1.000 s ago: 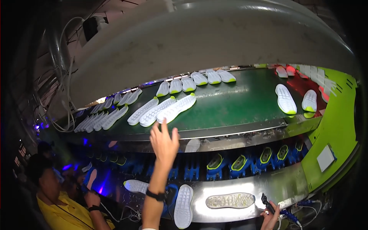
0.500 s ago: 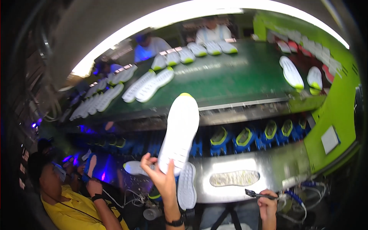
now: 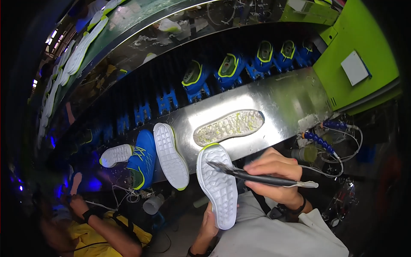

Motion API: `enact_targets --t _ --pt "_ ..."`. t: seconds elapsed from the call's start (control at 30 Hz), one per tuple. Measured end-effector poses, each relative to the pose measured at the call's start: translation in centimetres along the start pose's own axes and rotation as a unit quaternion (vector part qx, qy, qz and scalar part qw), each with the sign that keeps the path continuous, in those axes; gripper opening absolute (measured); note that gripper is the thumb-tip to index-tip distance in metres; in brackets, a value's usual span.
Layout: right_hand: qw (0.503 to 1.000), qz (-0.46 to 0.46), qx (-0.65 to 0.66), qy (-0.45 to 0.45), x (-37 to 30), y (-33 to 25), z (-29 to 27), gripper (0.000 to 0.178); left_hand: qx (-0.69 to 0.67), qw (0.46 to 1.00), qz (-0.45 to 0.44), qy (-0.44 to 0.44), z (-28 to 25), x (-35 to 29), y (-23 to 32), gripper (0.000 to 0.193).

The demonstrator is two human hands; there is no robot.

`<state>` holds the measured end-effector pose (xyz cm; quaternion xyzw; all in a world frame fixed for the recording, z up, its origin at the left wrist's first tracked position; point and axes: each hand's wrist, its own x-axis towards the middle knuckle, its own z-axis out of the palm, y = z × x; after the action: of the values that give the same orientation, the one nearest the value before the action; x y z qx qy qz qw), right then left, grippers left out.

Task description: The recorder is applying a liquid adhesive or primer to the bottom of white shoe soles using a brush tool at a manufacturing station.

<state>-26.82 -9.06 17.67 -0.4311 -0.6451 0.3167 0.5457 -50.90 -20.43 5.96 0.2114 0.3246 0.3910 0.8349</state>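
Head view: brush at work on the hand-held white sole.
From my remote station I read the step as brushing the sole's textured face. Left hand (image 3: pixel 209 222) clasps the white sole (image 3: pixel 223 199) at its near end, fingers partly hidden; right hand (image 3: pixel 274 171) pinches the black-handled brush (image 3: pixel 263 178), bristles against the sole's far end, left of that hand. Scuffed sole (image 3: pixel 229 126) lies on the metal tabletop (image 3: pixel 293 96), ahead of the right hand. I judge the next move calls for a steady left hold and even strokes toward the left hand.
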Motion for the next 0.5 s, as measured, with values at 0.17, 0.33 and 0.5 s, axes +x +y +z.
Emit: enact_targets --t 0.17,0.33,0.5 --pt "0.995 -0.060 -0.022 -0.071 -1.8 0.2 4.5 0.027 0.036 0.989 -0.026 0.141 2.8 -0.5 0.9 0.064" --pt "0.993 0.026 0.110 -0.040 -4.0 -0.2 3.8 0.033 -0.249 0.965 0.076 0.015 1.6 0.1 1.4 0.064" --pt "0.982 0.010 0.160 -0.104 -6.9 -1.9 3.3 0.033 -0.207 0.973 0.092 -0.031 6.4 4.4 4.3 0.072"
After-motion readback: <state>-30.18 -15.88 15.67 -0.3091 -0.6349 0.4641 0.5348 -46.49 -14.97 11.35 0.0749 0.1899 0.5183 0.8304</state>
